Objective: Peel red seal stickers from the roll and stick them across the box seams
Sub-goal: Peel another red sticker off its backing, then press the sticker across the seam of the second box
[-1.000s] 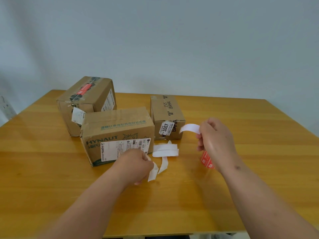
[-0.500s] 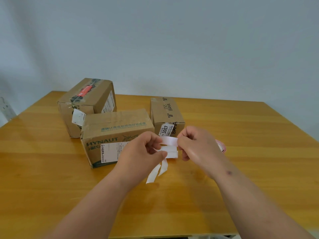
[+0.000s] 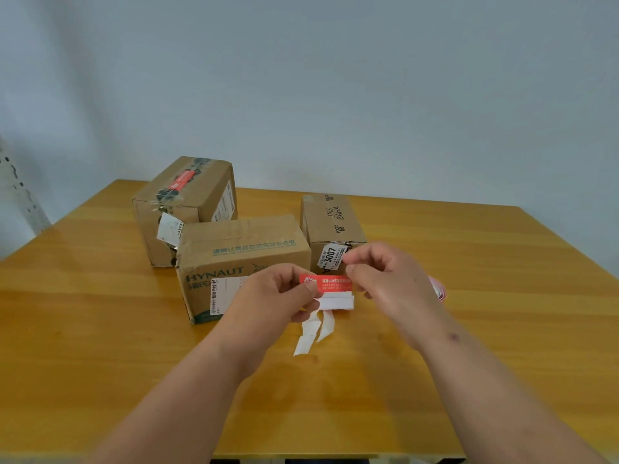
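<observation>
A red seal sticker (image 3: 330,283) is stretched between my two hands above the table. My left hand (image 3: 278,296) pinches its left end and my right hand (image 3: 385,279) pinches its right end. Just behind them stands the HYNAUT cardboard box (image 3: 241,249), its top seam bare. The JNS BAHA box (image 3: 331,219) sits to its right. A third box (image 3: 191,192) at the back left carries a red sticker (image 3: 181,181) over its taped seam. The sticker roll (image 3: 438,289) peeks out behind my right hand.
White backing strips (image 3: 318,326) lie on the wooden table (image 3: 469,262) under my hands. The table's near edge runs along the bottom of the view. A pale wall stands behind the table.
My hands came together from apart. The strip between them showed white half a second ago and now shows its red printed face. The roll now lies behind my right hand.
</observation>
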The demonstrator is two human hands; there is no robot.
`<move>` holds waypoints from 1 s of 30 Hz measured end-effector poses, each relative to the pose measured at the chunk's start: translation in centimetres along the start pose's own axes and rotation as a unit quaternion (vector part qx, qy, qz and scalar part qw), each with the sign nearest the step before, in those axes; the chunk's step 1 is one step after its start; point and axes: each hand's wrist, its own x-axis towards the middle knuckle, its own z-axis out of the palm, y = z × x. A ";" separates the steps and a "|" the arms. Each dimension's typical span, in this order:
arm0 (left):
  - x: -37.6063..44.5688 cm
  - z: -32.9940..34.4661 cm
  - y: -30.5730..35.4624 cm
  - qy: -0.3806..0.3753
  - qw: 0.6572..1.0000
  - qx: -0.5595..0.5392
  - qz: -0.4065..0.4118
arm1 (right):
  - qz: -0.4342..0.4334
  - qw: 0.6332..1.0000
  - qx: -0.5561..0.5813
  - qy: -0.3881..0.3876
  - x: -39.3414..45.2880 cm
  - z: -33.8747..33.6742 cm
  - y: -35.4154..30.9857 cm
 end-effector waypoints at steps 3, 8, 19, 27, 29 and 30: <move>0.0 -0.6 0.2 -0.021 0.996 -0.084 -0.025 | 0.014 0.999 0.009 -0.034 0.0 0.3 0.3; -0.1 -1.6 0.6 0.007 0.988 -0.146 -0.046 | -0.013 0.999 0.032 -0.042 -0.3 0.8 0.2; -1.6 -3.4 1.7 0.139 0.918 0.359 0.100 | -0.132 0.988 -0.061 -0.059 -1.4 3.1 -1.9; -1.6 -4.9 1.7 0.138 0.962 0.218 0.088 | -0.185 0.974 -0.097 -0.082 -1.1 3.7 -3.0; -1.4 -5.5 1.8 0.130 0.981 0.130 0.063 | -0.182 0.975 -0.097 -0.082 -0.8 3.8 -3.0; -1.3 -5.8 1.9 0.127 0.985 0.107 0.056 | -0.182 0.976 -0.091 -0.075 -0.6 3.9 -3.1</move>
